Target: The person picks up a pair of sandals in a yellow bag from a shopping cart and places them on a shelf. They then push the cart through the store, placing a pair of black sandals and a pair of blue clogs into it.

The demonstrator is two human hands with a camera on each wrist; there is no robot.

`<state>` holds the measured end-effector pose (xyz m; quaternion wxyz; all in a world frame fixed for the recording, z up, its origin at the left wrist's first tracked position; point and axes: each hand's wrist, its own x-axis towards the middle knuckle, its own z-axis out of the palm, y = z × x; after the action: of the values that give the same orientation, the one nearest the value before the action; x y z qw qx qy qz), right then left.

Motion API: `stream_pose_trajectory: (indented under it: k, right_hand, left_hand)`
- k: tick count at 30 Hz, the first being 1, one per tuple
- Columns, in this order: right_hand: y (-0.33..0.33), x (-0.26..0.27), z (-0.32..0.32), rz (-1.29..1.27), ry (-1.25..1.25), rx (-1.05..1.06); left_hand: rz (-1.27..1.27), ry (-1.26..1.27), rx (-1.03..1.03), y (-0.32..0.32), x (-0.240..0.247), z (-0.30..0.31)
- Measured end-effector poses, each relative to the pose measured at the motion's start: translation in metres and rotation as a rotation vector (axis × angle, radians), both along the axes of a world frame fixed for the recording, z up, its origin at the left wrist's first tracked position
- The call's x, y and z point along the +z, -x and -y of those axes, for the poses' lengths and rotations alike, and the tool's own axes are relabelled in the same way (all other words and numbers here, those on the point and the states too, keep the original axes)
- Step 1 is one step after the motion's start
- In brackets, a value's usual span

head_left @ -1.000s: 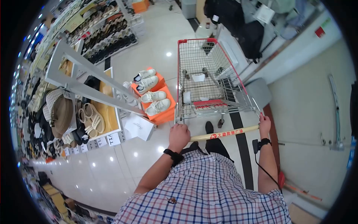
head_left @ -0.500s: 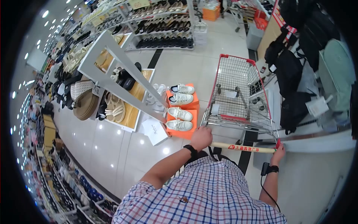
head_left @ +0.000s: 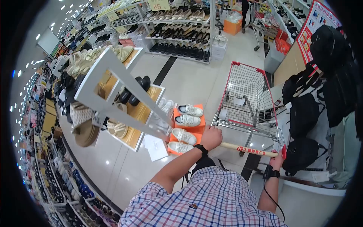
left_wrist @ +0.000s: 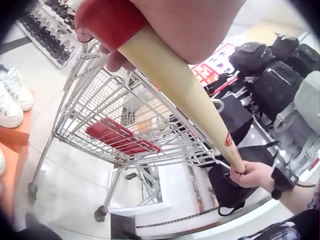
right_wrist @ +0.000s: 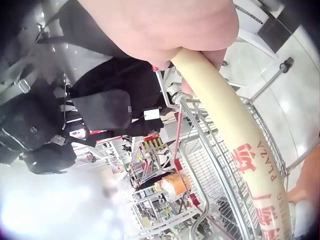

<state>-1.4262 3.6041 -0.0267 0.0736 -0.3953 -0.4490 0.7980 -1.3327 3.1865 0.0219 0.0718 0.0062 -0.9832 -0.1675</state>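
Observation:
A wire shopping cart [head_left: 245, 94] with a red rim stands in front of the person, holding a few white papers. Its cream handle [head_left: 247, 150] with red lettering runs between both hands. The left hand [head_left: 211, 137] grips the handle's left end; in the left wrist view that hand [left_wrist: 190, 25] wraps over the bar near a red end cap. At the right end the right hand [head_left: 277, 160] grips the bar, its fingers [right_wrist: 212, 57] curled around it in the right wrist view.
On the left, white sneakers [head_left: 188, 120] sit on orange boxes beside a white-framed display stand [head_left: 130, 123] with sandals and hats. Black bags [head_left: 304, 115] hang along the right wall. Shoe shelves [head_left: 177, 36] stand ahead, and another cart is farther back. Tiled floor [head_left: 193, 81] lies between.
The view has swung to the right and tilted up, showing more bags and the aisle ahead. The cart has turned with it, and both hands keep gripping the handle.

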Motion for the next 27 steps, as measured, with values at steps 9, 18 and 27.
stream_pose_trajectory:
  k: [9, 18, 27]
  right_hand:
    - [0.132, -0.015, 0.034, -0.041, -0.122, 0.098]
    - [0.284, -0.017, 0.091, -0.048, -0.124, 0.157]
    - [0.488, -0.023, 0.173, -0.095, -0.118, 0.519]
  left_hand:
    - [-0.013, -0.010, -0.225, 0.082, 0.006, 0.038]
    - [0.075, -0.013, -0.037, 0.157, 0.000, 0.047]
    - [0.090, 0.025, 0.110, 0.259, 0.000, 0.061]
